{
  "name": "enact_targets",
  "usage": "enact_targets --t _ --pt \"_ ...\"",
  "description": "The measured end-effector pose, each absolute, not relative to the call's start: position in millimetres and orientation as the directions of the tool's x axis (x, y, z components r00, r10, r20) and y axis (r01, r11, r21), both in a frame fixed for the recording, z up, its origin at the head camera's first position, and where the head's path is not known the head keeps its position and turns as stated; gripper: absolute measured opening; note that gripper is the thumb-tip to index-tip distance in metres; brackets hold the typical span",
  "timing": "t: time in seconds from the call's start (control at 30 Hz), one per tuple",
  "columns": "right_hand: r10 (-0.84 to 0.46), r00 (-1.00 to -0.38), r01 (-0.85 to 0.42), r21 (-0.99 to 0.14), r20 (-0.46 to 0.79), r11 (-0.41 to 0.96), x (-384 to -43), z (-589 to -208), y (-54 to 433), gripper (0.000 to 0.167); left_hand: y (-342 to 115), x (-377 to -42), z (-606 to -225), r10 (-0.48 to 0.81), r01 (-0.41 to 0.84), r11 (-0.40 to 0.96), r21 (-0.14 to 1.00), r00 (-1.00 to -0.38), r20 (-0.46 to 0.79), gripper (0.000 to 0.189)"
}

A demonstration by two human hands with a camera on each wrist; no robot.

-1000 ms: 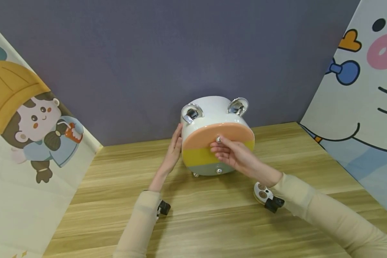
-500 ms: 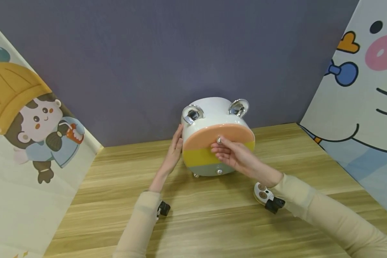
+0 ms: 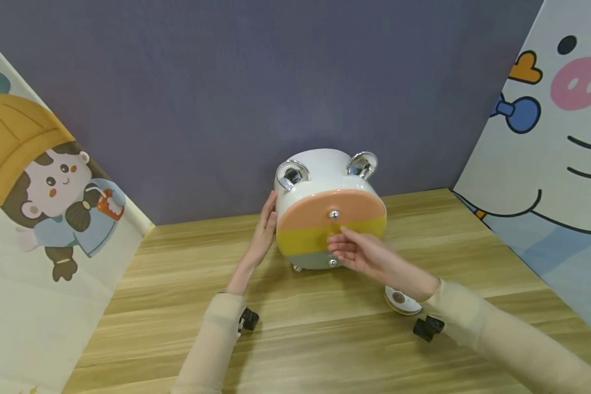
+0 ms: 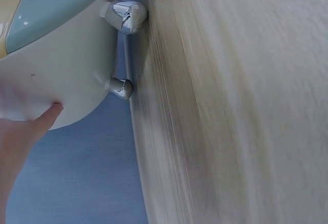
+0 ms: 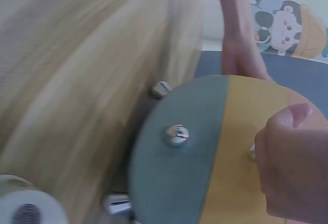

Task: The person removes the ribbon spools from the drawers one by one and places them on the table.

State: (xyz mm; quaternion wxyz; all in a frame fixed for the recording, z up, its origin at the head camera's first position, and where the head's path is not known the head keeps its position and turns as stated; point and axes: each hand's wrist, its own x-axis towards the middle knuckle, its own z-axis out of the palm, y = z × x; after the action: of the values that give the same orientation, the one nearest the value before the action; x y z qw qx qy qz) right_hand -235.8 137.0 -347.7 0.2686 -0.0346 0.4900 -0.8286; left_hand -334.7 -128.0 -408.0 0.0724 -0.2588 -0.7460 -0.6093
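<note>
A glossy white, oval drawer box (image 3: 325, 169) stands against the back wall, with two silver ear shapes on top. Its front has orange, yellow and grey-green bands. A silver knob (image 3: 334, 214) shows on the orange band and a lower knob (image 3: 332, 262) on the grey-green one. My left hand (image 3: 262, 235) rests with extended fingers against the box's left side; its thumb touches the white wall (image 4: 56, 75) in the left wrist view. My right hand (image 3: 364, 254) hovers before the yellow band, fingers loosely curled, holding nothing. Beside it another knob (image 5: 251, 153) is partly hidden.
A small white round object (image 3: 401, 301) with a brown circle lies on the wooden table (image 3: 295, 350), partly under my right forearm. Behind the box rises a dark wall (image 3: 236, 109). Cartoon-printed panels (image 3: 537, 164) flank both sides.
My right hand has let go of the upper knob, which it pinched before, and has moved down and slightly right. My left hand stays on the box. No drawer has visibly opened.
</note>
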Motion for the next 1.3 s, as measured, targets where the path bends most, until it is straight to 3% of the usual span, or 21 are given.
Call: enact_targets --t 0.27,0.6,0.87,1.3 --pt "-0.492 -0.83 0.457 -0.826 -0.263 -0.33 -233 -373 141 0.039 -127 -315 -383 0.323 0.453 0.143 0.88 -0.862 0.391 0.052" --pt "-0.469 -0.83 0.488 -0.801 -0.302 -0.348 -242 -385 129 0.051 -129 -335 -411 0.294 0.448 0.148 0.881 -0.871 0.393 0.052" --pt "-0.474 -0.839 0.463 -0.806 -0.265 -0.368 -248 -383 126 0.039 -129 -336 -412 0.295 0.473 0.144 0.869 -0.859 0.418 0.051" --pt "-0.487 -0.84 0.453 -0.804 -0.24 -0.385 -247 -380 126 0.037 -127 -314 -384 0.322 0.455 0.153 0.877 -0.862 0.391 0.052"
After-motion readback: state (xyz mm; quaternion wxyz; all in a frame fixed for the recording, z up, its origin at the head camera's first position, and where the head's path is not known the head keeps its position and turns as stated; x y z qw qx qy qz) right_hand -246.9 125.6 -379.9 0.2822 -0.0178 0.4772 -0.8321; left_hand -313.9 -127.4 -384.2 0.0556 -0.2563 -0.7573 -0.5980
